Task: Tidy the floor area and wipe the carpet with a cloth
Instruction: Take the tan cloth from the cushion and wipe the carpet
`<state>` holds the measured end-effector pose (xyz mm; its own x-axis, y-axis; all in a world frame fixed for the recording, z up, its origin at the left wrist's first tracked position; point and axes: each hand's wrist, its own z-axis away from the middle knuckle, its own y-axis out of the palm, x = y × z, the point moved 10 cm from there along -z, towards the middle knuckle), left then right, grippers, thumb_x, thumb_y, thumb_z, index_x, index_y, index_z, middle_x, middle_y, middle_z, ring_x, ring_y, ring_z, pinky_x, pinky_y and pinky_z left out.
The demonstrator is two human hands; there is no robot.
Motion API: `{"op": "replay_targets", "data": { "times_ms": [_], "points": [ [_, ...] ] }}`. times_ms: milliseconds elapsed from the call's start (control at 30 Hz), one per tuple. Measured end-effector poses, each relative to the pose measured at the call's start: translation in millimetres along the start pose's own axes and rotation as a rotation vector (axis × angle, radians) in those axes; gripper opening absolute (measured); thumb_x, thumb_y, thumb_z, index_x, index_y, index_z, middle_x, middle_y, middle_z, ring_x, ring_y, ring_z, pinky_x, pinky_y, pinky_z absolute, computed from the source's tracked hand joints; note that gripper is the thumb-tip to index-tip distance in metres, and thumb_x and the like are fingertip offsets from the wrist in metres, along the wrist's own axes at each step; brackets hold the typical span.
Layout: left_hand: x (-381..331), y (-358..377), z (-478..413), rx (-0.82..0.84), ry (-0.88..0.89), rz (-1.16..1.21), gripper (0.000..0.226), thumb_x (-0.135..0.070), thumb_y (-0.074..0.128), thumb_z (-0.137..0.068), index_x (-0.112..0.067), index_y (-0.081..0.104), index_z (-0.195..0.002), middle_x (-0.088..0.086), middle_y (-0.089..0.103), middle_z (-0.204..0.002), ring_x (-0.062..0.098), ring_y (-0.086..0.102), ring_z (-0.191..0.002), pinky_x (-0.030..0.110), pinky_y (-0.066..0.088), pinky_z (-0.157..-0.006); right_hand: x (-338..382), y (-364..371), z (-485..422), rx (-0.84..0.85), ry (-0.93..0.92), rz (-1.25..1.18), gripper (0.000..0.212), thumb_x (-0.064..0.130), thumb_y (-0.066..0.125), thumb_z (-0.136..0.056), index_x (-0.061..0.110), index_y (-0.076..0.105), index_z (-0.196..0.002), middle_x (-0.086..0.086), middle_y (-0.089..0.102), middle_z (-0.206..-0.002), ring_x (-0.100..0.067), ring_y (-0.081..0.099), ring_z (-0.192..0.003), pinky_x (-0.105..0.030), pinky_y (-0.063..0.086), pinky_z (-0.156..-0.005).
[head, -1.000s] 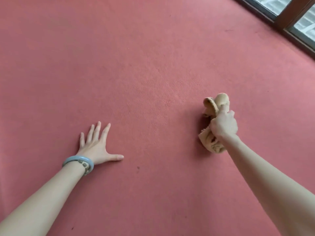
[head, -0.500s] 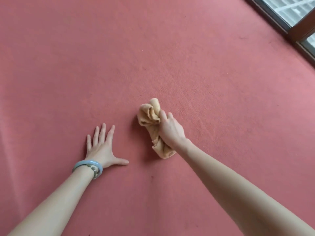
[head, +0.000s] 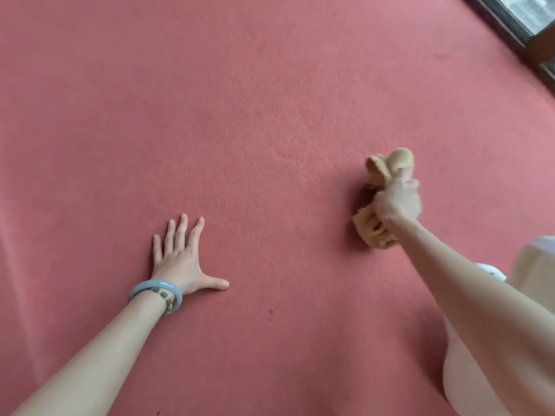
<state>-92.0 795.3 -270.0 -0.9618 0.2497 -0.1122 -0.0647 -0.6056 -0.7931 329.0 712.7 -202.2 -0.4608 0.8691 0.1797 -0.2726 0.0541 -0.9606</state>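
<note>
A red carpet point(head: 270, 130) fills the head view. My right hand point(head: 398, 201) grips a bunched tan cloth point(head: 387, 166) and holds it down on the carpet at the right; cloth sticks out beyond the fingers and below the wrist. My left hand point(head: 180, 256) rests flat on the carpet at lower left, fingers spread and straight, thumb out to the right. A pale blue bangle point(head: 156, 291) circles its wrist.
A dark window frame point(head: 516, 28) runs along the carpet's far right edge. My pale clothing point(head: 468, 370) shows at lower right under my right arm. A small dark speck point(head: 270, 311) lies on the carpet near my left hand.
My right hand swept the cloth left towards my left hand, then back out to the right. My left hand stayed planted on the carpet.
</note>
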Motion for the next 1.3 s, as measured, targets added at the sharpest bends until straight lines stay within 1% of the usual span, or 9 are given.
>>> {"op": "replay_targets", "data": {
  "times_ms": [233, 400, 533, 700, 833, 933, 1000, 1133, 1300],
  "points": [
    [-2, -3, 1, 0.0, -0.007, 0.013, 0.142, -0.073, 0.074, -0.047, -0.031, -0.019, -0.146, 0.0, -0.028, -0.154, 0.02, -0.026, -0.141, 0.044, -0.013, -0.115, 217, 67, 117, 0.212, -0.587, -0.015, 0.039, 0.006, 0.041, -0.089, 0.011, 0.036, -0.127, -0.017, 0.044, -0.124, -0.037, 0.052, -0.106, -0.044, 0.045, -0.079],
    [0, -3, 0, 0.008, -0.021, -0.02, 0.142, -0.076, 0.069, -0.047, -0.023, -0.017, -0.147, 0.001, -0.028, -0.154, 0.02, -0.029, -0.14, 0.044, -0.014, -0.115, 292, 99, 191, 0.415, -0.951, -0.089, 0.031, 0.011, 0.044, -0.09, 0.011, 0.039, -0.121, -0.015, 0.047, -0.11, -0.039, 0.054, -0.095, -0.041, 0.037, -0.063],
    [1, -1, 0, 0.022, -0.021, 0.036, 0.141, -0.073, 0.073, -0.047, -0.032, -0.02, -0.145, -0.002, -0.031, -0.153, 0.017, -0.03, -0.139, 0.041, -0.015, -0.115, 264, 81, 120, 0.406, -0.857, -0.131, 0.03, 0.026, 0.044, -0.092, 0.009, 0.041, -0.117, -0.017, 0.049, -0.109, -0.039, 0.056, -0.096, -0.039, 0.037, -0.067],
    [1, 0, -2, 0.053, -0.035, 0.032, 0.142, -0.071, 0.074, -0.05, -0.034, -0.027, -0.142, -0.01, -0.039, -0.144, 0.011, -0.035, -0.134, 0.041, -0.017, -0.115, 164, 37, -28, 0.216, -0.551, -0.065, 0.031, 0.008, 0.036, -0.088, 0.006, 0.04, -0.118, -0.025, 0.05, -0.116, -0.046, 0.053, -0.103, -0.046, 0.041, -0.08],
    [2, 3, -2, 0.067, -0.053, 0.009, 0.143, -0.071, 0.074, -0.049, -0.033, -0.032, -0.138, -0.009, -0.041, -0.143, 0.01, -0.038, -0.13, 0.041, -0.017, -0.115, 85, -11, -114, 0.058, -0.297, 0.039, 0.037, 0.007, 0.038, -0.086, 0.006, 0.037, -0.122, -0.028, 0.047, -0.122, -0.049, 0.05, -0.109, -0.05, 0.04, -0.088],
    [2, 3, -3, 0.067, -0.067, -0.011, 0.144, -0.072, 0.073, -0.048, -0.032, -0.034, -0.136, -0.01, -0.041, -0.141, 0.011, -0.036, -0.132, 0.04, -0.016, -0.115, 73, -24, -138, 0.028, -0.18, 0.039, 0.037, 0.01, 0.037, -0.087, 0.006, 0.036, -0.125, -0.027, 0.045, -0.125, -0.048, 0.048, -0.112, -0.05, 0.039, -0.091],
    [1, 1, -2, 0.061, -0.072, -0.023, 0.144, -0.073, 0.072, -0.048, -0.033, -0.034, -0.136, -0.01, -0.039, -0.143, 0.013, -0.034, -0.135, 0.04, -0.015, -0.115, 104, -12, -128, 0.054, -0.24, 0.02, 0.037, 0.014, 0.04, -0.09, 0.008, 0.036, -0.126, -0.024, 0.044, -0.125, -0.047, 0.05, -0.111, -0.049, 0.04, -0.09],
    [-3, -6, 1, 0.053, -0.073, -0.024, 0.14, -0.074, 0.07, -0.051, -0.034, -0.034, -0.136, -0.007, -0.038, -0.146, 0.013, -0.03, -0.138, 0.037, -0.013, -0.116, 205, 36, -53, 0.129, -0.543, 0.047, 0.046, 0.012, 0.038, -0.092, 0.015, 0.032, -0.137, -0.019, 0.04, -0.134, -0.039, 0.05, -0.114, -0.045, 0.044, -0.089],
    [-15, -22, 6, -0.007, -0.073, 0.038, 0.131, -0.071, 0.071, -0.056, -0.034, -0.018, -0.146, -0.003, -0.021, -0.156, 0.01, -0.025, -0.14, 0.033, -0.011, -0.116, 299, 85, 106, 0.304, -1.03, 0.105, 0.033, 0.009, 0.039, -0.093, 0.012, 0.038, -0.125, -0.015, 0.045, -0.125, -0.035, 0.05, -0.111, -0.043, 0.046, -0.078]
  ]
}}
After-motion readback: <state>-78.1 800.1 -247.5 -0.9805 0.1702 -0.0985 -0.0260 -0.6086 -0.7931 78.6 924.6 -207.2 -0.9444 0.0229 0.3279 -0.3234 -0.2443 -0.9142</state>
